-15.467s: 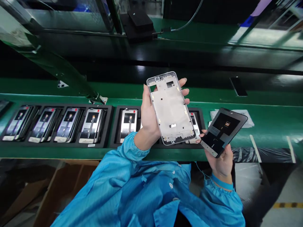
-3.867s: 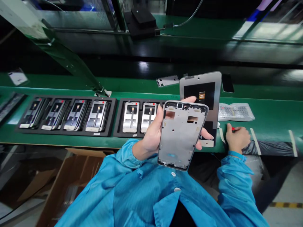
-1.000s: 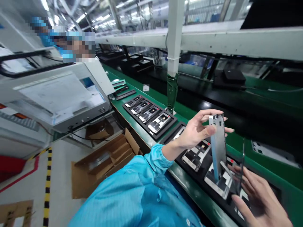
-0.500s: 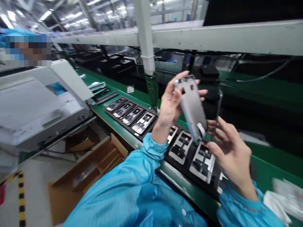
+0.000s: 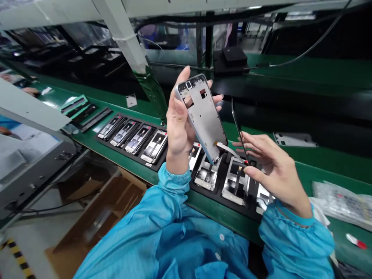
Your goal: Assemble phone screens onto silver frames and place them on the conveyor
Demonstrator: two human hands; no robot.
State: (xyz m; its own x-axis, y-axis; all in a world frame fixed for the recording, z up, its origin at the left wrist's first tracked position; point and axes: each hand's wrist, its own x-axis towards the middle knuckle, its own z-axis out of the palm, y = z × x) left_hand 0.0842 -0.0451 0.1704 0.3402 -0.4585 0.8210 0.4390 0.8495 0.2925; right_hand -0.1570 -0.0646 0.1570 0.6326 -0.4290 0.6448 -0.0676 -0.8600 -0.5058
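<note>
My left hand (image 5: 178, 124) is closed round a silver phone frame (image 5: 206, 118), tilted up with its bare metal face and cut-outs toward me. Between thumb and fingers, my right hand (image 5: 273, 170) grips a thin phone screen (image 5: 238, 122), seen nearly edge-on. A pale flex cable (image 5: 229, 149) spans the gap between the frame's lower end and the screen. Below both hands lies a black tray (image 5: 180, 178) with several phone screen assemblies (image 5: 236, 182) in its slots, partly hidden by my hands and sleeves.
Another phone frame (image 5: 296, 139) lies on the green bench at right. Bagged parts (image 5: 340, 199) and a red-tipped white piece (image 5: 357, 241) are nearby. A post (image 5: 128, 38) rises behind the tray. Below left stands a cardboard box (image 5: 95, 221); dark strips (image 5: 95, 119) lie farther left.
My view has turned right and downward. The frame and the screen have come farther apart, and the flex cable between them now shows stretched out. Both hands keep their holds.
</note>
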